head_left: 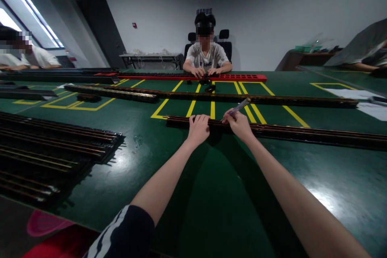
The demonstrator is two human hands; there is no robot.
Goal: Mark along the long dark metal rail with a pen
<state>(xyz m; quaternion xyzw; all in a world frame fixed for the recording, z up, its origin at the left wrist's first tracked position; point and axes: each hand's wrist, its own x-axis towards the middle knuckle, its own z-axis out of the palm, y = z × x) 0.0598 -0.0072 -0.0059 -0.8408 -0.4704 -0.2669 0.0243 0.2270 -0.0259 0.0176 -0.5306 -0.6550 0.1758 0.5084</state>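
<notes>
My left hand has its fingers curled over the near side of a long dark strip with copper-brown edges, close to its left end. The strip lies across the green table and runs out toward the right edge of the view. In my right hand a clear-barrelled pen is pinched between thumb and fingers. Its tip points down and left at the strip, between my two hands; whether it touches the strip I cannot tell.
Another long dark strip lies beyond my hands, over yellow tape lines. Several dark strips are stacked at left. Across the table, a person handles a red tray. White papers lie right.
</notes>
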